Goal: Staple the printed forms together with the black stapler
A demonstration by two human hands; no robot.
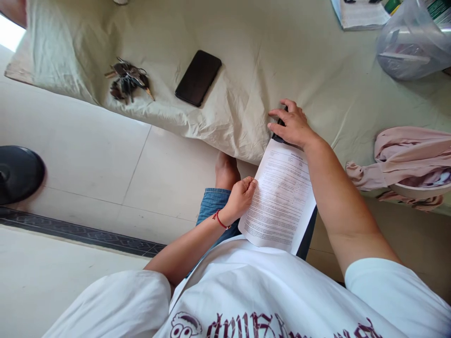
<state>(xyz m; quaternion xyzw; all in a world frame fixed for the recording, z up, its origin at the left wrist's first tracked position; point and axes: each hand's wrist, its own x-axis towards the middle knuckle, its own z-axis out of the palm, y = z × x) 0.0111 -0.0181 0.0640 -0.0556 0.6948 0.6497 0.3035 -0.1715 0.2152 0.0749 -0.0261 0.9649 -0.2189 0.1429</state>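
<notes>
A printed sheet of paper (pixel 278 197) lies over my lap, its top end at the edge of the cloth-covered surface. My left hand (pixel 243 195), with a red string bracelet at the wrist, pinches the sheet's left edge between thumb and fingers. At the top edge of the sheet, my right hand (pixel 291 124) is curled over a black tool (pixel 278 139). Most of that tool is hidden beneath the palm and fingers, so its exact kind does not show. The tool touches or overlaps the paper's top edge.
On the greenish cloth (pixel 246 28) lie a black phone (pixel 198 78) and a bunch of keys (pixel 129 80). A clear plastic container (pixel 410 47) and papers (pixel 362 14) are at the upper right. Pink fabric (pixel 416 155) drapes over a basket. A round black base (pixel 21 171) stands on the floor.
</notes>
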